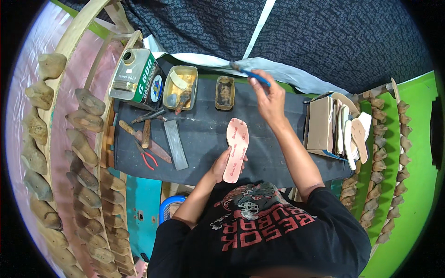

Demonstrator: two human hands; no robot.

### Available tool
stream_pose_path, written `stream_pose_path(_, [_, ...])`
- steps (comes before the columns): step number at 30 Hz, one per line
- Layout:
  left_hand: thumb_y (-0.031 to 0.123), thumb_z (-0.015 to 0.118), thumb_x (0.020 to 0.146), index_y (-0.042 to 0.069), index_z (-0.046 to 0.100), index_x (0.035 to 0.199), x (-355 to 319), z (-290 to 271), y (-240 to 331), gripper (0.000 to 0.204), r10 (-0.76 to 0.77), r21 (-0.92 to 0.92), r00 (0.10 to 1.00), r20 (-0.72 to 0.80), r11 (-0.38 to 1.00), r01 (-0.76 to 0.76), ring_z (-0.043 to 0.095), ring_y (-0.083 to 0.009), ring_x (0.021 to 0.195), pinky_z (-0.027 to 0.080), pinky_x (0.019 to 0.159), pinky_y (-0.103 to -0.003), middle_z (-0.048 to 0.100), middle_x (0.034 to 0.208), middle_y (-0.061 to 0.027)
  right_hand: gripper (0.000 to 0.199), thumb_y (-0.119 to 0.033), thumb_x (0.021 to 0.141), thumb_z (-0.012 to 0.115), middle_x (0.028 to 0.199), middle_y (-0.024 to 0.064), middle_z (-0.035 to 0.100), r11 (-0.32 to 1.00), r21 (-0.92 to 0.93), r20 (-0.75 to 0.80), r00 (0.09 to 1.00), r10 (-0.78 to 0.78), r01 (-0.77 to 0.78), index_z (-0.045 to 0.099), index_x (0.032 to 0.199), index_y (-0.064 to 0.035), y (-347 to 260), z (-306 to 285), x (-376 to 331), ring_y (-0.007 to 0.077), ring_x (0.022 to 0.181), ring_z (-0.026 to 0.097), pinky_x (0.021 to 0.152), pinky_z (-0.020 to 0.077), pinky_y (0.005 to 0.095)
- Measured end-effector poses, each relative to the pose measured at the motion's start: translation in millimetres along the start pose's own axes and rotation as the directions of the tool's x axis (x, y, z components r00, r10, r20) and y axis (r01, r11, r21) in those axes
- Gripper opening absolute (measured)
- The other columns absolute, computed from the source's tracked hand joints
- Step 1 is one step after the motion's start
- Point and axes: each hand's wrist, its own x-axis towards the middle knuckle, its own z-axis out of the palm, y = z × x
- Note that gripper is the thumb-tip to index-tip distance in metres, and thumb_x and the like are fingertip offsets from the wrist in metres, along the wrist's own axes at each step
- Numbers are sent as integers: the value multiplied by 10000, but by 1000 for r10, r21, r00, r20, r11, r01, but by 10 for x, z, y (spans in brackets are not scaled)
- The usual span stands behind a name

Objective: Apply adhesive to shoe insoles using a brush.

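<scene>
A pink shoe insole (236, 148) lies lengthwise on the dark work board (204, 134). My left hand (223, 164) holds its near end, fingers on the heel part. My right hand (269, 99) is raised past the insole's far end and grips a thin blue-handled brush (250, 73), whose tip points toward a small rectangular glue tin (225, 92).
At the back left stand a large metal adhesive can (136, 76) and a yellow tin (181, 87) with odds and ends. A hammer, red-handled pliers (147, 158) and a flat metal bar (176, 144) lie at left. Stacked insoles and card (340, 127) stand at right; racks of wooden shoe lasts (83, 148) line both sides.
</scene>
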Motion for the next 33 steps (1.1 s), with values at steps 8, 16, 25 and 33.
stream_pose_path(8, [479,333,1045,33,508,1374,69,159,14,582,-15,11,999,39,1000,15,675,-211,893,581,756,-372,654,1164,-121,235,-157,983,630,952,141,726,981,34,176,967,183,-191,642,1171,-17,394,192,-147,201,828,694,748,534,340])
stream_pose_path(16, [494,379,1024,27,534,1359,41,242,-50,595,33,-116,999,-12,993,-35,673,-226,881,564,790,-382,622,1245,-118,241,-171,976,647,873,107,706,989,31,276,952,133,-147,641,1172,-31,478,62,53,153,766,657,703,519,315])
stream_pose_path(25, [448,394,1018,25,550,1329,65,458,-45,547,112,-136,993,34,985,-107,639,-240,991,549,849,-423,639,1186,-134,267,-305,1072,500,794,32,619,894,384,130,972,195,-231,546,1099,-43,327,-531,25,83,646,576,588,487,241])
stream_pose_path(33, [464,421,994,38,538,1343,123,698,-55,564,19,-228,988,155,973,17,597,-224,943,501,775,-382,614,1183,-125,302,-329,1092,423,719,42,574,989,80,292,951,99,-127,510,1057,-42,2,-1250,-253,102,617,551,572,452,280])
